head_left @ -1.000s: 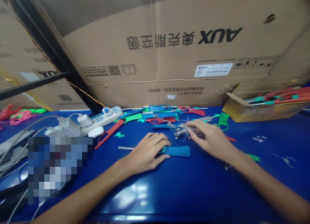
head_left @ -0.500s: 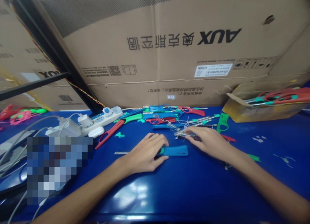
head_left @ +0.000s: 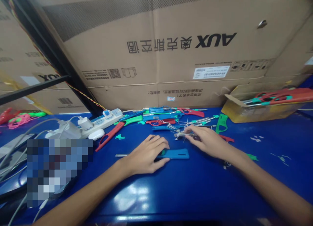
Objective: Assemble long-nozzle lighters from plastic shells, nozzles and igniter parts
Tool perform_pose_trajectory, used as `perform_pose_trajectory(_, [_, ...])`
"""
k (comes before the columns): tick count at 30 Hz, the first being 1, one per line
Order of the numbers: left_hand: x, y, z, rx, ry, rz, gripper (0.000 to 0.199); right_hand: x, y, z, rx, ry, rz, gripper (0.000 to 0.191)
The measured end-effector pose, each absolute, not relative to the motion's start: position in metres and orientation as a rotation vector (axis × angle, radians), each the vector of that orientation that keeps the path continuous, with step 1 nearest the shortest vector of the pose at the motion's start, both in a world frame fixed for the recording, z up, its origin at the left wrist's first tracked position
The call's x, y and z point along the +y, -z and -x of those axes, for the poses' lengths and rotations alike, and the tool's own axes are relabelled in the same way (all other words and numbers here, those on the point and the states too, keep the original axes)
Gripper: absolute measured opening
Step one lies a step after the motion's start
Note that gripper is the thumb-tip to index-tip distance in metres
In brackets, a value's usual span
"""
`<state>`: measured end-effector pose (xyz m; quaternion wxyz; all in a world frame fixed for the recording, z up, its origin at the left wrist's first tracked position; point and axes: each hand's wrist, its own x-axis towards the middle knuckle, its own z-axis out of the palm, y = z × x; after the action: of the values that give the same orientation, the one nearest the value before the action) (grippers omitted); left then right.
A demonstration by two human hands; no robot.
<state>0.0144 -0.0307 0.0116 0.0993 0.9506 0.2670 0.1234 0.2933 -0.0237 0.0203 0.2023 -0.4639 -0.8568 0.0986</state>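
My left hand (head_left: 148,154) is closed over a blue long-nosed lighter (head_left: 179,154) lying flat on the blue table. The lighter's metal tube (head_left: 121,155) sticks out to the left, and my fingers cover its middle. To the right and a little farther back, my right hand (head_left: 207,141) pinches a small clear-and-dark part with thin wires (head_left: 181,134); my fingers hide some of it. Behind my hands lies a pile of lighter pieces, among them a red lighter body (head_left: 160,122) and bare metal tubes (head_left: 207,120).
At the back right stands an open carton (head_left: 264,113) holding red lighters. A power strip (head_left: 101,122) with chargers and cables sits at left, near a white earbud case (head_left: 96,134). A green handle piece (head_left: 222,123) and white scraps (head_left: 256,138) lie at right. Large cardboard (head_left: 171,79) walls the back.
Both hands keep nearly the same place and grip. The view has shifted slightly, so the carton and the things at right appear a little farther left.
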Motion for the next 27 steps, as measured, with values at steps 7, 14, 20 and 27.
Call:
perform_pose_trajectory(7, [-0.027,-0.014,-0.014,0.821,-0.407,-2.884,0.03,-0.019,-0.022,-0.301,-2.368,-0.207,1.341,0.025])
perform_pose_trajectory(14, [-0.02,-0.005,-0.012,0.944,-0.41,-2.88,0.031,-0.017,-0.026,-0.306,-2.329,-0.06,1.322,0.035])
perform_pose_trajectory(20, [-0.022,-0.007,-0.012,0.989,-0.36,-2.852,0.032,-0.019,-0.029,-0.304,-2.282,-0.062,1.329,0.03])
perform_pose_trajectory(27, [-0.025,-0.013,-0.011,0.892,-0.335,-2.812,0.03,-0.016,-0.029,-0.306,-2.17,-0.026,1.317,0.036])
